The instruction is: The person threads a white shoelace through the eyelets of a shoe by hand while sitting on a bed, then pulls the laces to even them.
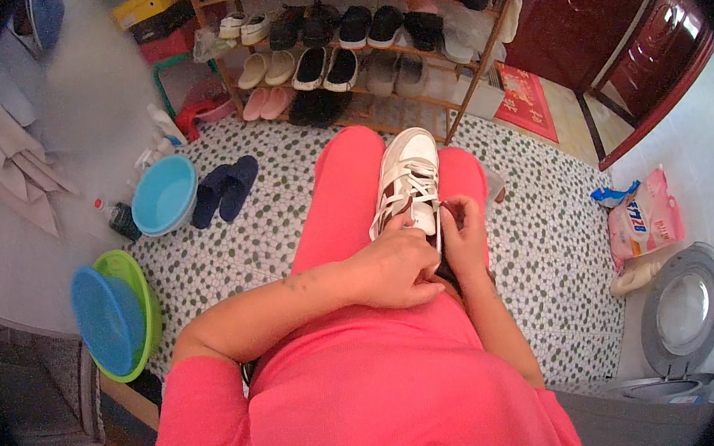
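A white lace-up sneaker [413, 150] with dark trim rests across my lap, its toe pointing away from me. White laces criss-cross its tongue, with loose loops on top. My left hand [397, 264] lies over the ankle end of the sneaker, fingers curled against it; the fingertips are partly hidden. On the right side of the shoe, my right hand [464, 237] has thumb and forefinger drawn together beside the laces. What sits in that pinch is too small to make out. Both hands cover the heel.
A wooden shoe rack [446, 77] with several pairs stands ahead. Left on the tiled floor are dark blue slippers [223, 191], a light blue basin [167, 194], and a blue basin [107, 320] inside a green one. Right are a pink bag [650, 216] and a raised round lid [684, 312].
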### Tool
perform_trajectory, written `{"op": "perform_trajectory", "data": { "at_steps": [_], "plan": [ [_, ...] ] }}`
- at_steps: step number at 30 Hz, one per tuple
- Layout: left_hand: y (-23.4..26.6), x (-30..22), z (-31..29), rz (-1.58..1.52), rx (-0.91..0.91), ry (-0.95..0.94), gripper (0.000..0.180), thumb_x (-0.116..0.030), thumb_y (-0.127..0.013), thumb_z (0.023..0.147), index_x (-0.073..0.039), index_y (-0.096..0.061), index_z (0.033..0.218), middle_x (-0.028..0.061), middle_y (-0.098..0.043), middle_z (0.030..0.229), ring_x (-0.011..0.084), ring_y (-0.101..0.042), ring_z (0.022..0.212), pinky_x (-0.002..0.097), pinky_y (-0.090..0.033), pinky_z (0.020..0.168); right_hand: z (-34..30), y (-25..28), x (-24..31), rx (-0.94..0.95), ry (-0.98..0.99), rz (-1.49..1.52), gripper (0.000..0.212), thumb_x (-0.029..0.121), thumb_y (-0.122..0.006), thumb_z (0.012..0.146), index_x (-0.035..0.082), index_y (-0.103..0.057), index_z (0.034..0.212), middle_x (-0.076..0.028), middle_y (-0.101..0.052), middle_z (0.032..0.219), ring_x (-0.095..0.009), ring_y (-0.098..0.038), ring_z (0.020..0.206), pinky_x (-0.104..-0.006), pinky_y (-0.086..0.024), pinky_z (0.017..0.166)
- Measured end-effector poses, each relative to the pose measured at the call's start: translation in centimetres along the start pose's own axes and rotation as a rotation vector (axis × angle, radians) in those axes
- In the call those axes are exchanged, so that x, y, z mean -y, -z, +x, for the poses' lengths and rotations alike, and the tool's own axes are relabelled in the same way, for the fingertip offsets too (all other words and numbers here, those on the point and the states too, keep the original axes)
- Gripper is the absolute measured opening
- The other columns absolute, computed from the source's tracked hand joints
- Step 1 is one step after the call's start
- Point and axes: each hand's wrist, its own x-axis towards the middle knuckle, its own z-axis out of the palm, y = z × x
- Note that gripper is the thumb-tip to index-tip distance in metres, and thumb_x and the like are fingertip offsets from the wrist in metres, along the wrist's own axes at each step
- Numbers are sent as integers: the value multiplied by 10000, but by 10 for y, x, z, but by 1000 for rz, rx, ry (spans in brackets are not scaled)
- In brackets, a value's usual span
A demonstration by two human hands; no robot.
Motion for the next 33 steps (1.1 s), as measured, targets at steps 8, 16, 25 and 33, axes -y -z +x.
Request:
{"op": "perform_trajectory", "data": {
  "at_steps": [8, 16, 25, 33],
  "plan": [
    [-7, 25, -7, -1015, 14, 169, 271, -253, -485, 914, -22, -602, 995, 25, -552, 732, 122, -531, 664, 247, -438, 674, -2, 1, 28, 160, 494, -492, 295, 81, -599, 704, 76, -592, 999, -134, -506, 1020, -318, -512, 938, -400, -403, 824],
    [-14, 25, 5, -677, -122, 433, 483, -349, -425, 940, 5, -578, 650, 39, -563, 593, 110, -520, 551, 271, -442, 515, -18, 8, 50, 212, 654, -458, 187, 40, -610, 682, 34, -601, 869, -93, -559, 855, -299, -536, 776, -393, -430, 688],
    [-16, 35, 26, -778, 7, 528, 255, -241, -544, 887, 8, -542, 944, 76, -626, 681, 138, -581, 568, 280, -483, 504, -33, 10, 107, 944, 375, 134, 205, 49, -558, 803, 28, -583, 1005, -122, -603, 836, -286, -589, 786, -366, -475, 706],
    [23, 42, -2, -130, 198, 270, 289, -323, -520, 867, -46, -593, 825, 122, -627, 695, 258, -616, 633, 397, -470, 603, -27, 20, 83, 402, 67, 256, 276, -33, -505, 796, 5, -552, 1066, -111, -607, 850, -220, -607, 790, -296, -475, 734]
  ]
}}
